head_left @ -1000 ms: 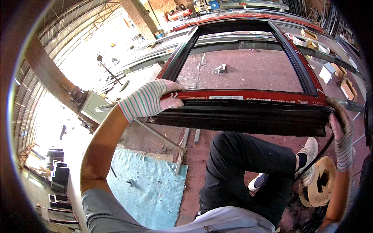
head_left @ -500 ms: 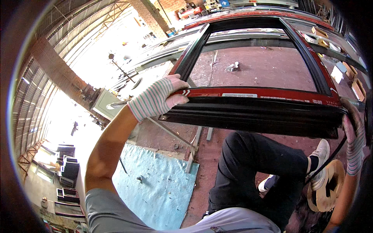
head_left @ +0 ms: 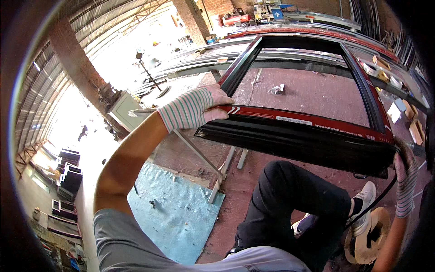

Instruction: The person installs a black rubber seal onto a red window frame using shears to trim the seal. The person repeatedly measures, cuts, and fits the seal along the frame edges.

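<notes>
A rectangular window frame (head_left: 312,147), black with red protective film along its upper faces, is held up in front of me above my lap. At its near left corner my left hand (head_left: 195,106), in a striped knit glove, is closed with the thumb on the near bar. My right hand (head_left: 404,174), gloved the same way, grips the near right corner; its fingertips are partly hidden behind the frame. A thin black strip (head_left: 374,201) hangs from near the right hand toward the floor. Floor shows through the frame's opening.
A round tan spool (head_left: 378,247) stands by my shoe. Blue sheeting (head_left: 176,217) covers floor to the left, beside metal legs (head_left: 199,152). Long profiles lie on racks (head_left: 299,54) beyond the frame. Small boxes (head_left: 416,129) sit far right; a stand (head_left: 152,77) is at back left.
The whole view has shifted, so the far racks appear lower. The frame sits slightly lower and more tilted down at its right end. Both hands keep hold of it.
</notes>
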`<action>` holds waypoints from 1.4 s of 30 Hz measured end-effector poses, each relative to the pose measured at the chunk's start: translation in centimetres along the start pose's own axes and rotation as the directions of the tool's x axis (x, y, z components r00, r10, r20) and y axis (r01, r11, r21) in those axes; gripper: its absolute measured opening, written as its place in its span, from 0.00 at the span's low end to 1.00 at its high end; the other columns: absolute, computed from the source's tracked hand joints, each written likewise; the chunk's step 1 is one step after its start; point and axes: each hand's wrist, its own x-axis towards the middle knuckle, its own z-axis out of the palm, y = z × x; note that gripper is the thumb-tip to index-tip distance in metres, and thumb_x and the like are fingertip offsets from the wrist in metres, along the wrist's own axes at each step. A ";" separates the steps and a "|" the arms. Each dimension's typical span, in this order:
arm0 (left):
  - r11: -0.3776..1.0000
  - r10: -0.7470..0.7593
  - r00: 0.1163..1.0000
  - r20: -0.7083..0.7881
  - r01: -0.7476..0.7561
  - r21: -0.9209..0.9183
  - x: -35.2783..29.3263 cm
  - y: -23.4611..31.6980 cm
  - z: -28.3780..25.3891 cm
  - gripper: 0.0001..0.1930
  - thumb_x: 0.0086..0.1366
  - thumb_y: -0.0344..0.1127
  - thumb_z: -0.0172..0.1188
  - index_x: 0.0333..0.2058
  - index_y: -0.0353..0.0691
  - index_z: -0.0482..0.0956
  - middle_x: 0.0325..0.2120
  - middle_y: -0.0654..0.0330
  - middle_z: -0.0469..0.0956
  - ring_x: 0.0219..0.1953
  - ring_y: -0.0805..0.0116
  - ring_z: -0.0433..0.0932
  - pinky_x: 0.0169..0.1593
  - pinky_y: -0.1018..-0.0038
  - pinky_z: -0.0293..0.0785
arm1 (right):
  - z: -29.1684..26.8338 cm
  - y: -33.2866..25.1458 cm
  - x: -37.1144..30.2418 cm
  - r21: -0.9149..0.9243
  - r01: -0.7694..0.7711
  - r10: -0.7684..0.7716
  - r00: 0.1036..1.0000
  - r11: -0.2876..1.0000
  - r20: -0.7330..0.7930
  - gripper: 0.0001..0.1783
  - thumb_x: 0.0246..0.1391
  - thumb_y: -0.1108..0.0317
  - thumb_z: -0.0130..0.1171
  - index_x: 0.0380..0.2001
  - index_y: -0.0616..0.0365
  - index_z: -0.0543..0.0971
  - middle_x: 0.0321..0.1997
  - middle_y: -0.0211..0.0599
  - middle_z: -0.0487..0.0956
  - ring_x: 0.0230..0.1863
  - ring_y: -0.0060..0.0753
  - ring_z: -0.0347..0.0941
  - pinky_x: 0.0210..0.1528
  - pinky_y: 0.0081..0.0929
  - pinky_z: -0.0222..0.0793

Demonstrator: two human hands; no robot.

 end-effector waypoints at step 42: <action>0.958 -0.046 0.998 -0.039 0.033 -0.283 12.1 13.6 1.3 0.31 0.67 0.63 0.52 0.49 0.39 0.81 0.36 0.43 0.83 0.43 0.44 0.82 0.49 0.58 0.77 | 2.9 -15.6 5.6 -0.445 0.716 -0.669 0.684 0.538 0.292 0.20 0.48 0.75 0.64 0.47 0.60 0.78 0.35 0.40 0.74 0.39 0.46 0.72 0.44 0.43 0.67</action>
